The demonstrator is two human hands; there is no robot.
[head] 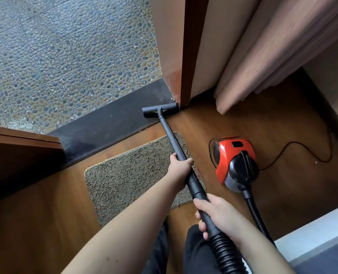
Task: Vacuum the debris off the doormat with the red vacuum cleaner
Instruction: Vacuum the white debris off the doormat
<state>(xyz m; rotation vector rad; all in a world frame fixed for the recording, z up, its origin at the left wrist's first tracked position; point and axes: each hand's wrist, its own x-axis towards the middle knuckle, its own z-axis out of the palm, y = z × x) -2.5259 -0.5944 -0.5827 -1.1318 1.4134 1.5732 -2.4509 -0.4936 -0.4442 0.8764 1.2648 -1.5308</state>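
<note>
Now the doormat point(128, 180) lies on the wooden floor point(35, 224), just beside the dark threshold point(104, 125). Right of it stands the red vacuum cleaner point(234, 164). Its black tube point(174, 143) crosses the mat's right edge, with the nozzle point(160, 112) on the threshold. The left hand point(179, 169) grasps the tube; the right hand point(217, 217) grasps the hose end point(209, 220).

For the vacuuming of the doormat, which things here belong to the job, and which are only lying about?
Belong to the job:
doormat
red vacuum cleaner
wand, gripped by left hand
hose, gripped by right hand
floor nozzle, now on the dark threshold

Only lying about:
curtain
door
pebble floor
</note>
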